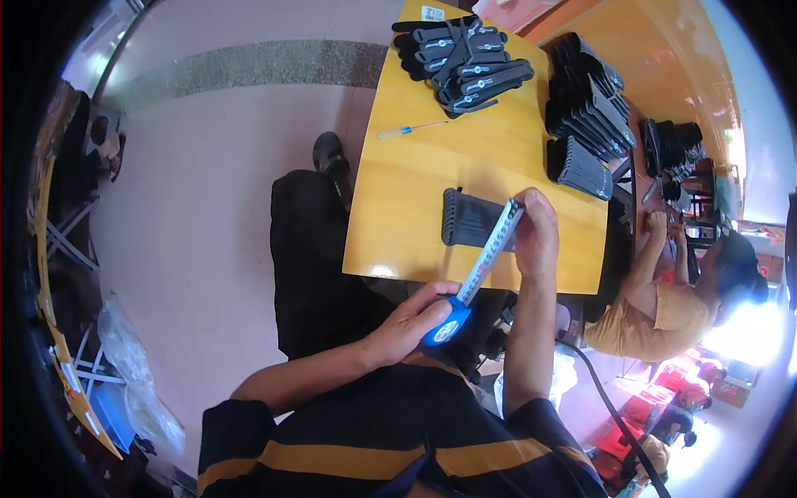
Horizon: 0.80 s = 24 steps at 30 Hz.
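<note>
My left hand (413,324) is closed around the blue case of a tape measure (448,322), held in front of my body near the table's edge. A length of its white marked blade (490,256) runs up and to the right. My right hand (538,234) pinches the blade's free end between thumb and fingers. Under the blade, a ribbed dark grey fabric piece (470,221) lies flat on the yellow table (398,236); the blade and my right hand cover part of it.
A bundle of dark straps (469,66) lies at the table's far end, with a blue-handled screwdriver (407,130) nearby. Stacks of dark ribbed pieces (588,108) line the right side. A person in a yellow top (664,319) works at the right. A dark cable (610,398) hangs lower right.
</note>
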Each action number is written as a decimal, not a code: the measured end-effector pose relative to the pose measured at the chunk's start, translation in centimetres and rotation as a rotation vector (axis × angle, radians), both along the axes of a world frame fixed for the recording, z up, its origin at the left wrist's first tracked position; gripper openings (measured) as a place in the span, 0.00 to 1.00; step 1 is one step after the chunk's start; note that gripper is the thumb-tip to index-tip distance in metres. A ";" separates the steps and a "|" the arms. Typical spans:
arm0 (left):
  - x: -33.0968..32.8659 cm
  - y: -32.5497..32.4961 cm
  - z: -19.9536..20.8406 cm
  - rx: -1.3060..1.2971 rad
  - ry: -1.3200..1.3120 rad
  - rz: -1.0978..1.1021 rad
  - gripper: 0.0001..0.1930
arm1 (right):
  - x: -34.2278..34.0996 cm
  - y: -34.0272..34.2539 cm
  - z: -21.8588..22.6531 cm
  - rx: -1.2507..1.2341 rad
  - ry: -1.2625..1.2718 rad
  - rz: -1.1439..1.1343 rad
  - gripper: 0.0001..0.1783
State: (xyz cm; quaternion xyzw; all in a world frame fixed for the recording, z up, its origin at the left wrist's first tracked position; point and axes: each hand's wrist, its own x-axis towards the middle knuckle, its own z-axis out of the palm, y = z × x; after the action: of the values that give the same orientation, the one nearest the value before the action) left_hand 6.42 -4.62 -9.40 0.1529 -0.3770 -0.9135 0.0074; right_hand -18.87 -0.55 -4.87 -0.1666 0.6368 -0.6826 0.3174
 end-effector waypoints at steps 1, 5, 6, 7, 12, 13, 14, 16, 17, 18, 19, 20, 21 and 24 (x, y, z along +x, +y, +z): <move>-0.1 -0.3 0.4 -0.075 0.008 0.061 0.23 | 0.3 0.7 0.7 0.026 0.047 0.083 0.15; -0.8 -3.4 3.3 -0.372 -0.031 0.198 0.28 | 2.5 3.5 0.6 0.103 0.063 0.394 0.11; -1.0 -4.0 3.8 -0.433 -0.061 0.201 0.28 | 3.6 3.6 0.5 0.135 0.035 0.503 0.10; -1.2 -4.4 4.4 -0.505 -0.072 0.201 0.28 | 4.8 3.8 0.5 0.120 0.034 0.487 0.10; -1.4 -5.7 4.6 -0.484 -0.104 0.176 0.28 | 6.6 4.5 -0.3 0.063 0.136 0.344 0.13; -1.9 -6.4 5.1 -0.546 -0.126 0.165 0.27 | 6.4 4.8 -0.6 0.013 0.111 0.274 0.13; -2.5 -7.2 5.6 -0.608 -0.146 0.154 0.27 | 6.1 5.2 -1.1 0.002 0.106 0.249 0.13; -4.3 -8.9 6.7 -0.656 -0.138 0.111 0.28 | 5.1 6.2 -1.9 0.052 0.216 0.161 0.13; -5.6 -9.7 7.4 -0.662 -0.131 0.058 0.29 | 4.5 6.7 -1.8 0.168 0.343 0.126 0.10; -7.0 -10.4 7.9 -0.669 -0.124 0.004 0.30 | 4.2 6.8 -2.0 0.159 0.334 0.111 0.10; -8.5 -11.1 8.1 -0.753 -0.089 -0.020 0.34 | 4.0 6.6 -2.3 0.176 0.577 0.021 0.07; -10.3 -11.8 8.5 -0.762 -0.090 -0.036 0.34 | 3.8 6.6 -2.5 0.197 0.816 -0.072 0.06; -12.5 -12.5 8.9 -0.862 -0.040 -0.071 0.35 | 3.6 6.7 -2.5 0.242 0.857 -0.070 0.07; -20.2 -15.4 9.6 -1.315 0.091 -0.011 0.39 | 3.6 5.6 -3.0 0.212 1.056 -0.069 0.09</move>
State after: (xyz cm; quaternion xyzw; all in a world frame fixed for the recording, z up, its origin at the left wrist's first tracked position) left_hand -13.77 -20.02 0.23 0.0760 -0.8565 -0.4984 0.1105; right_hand -15.23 5.06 -7.86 -0.4331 0.7803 -0.4479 -0.0536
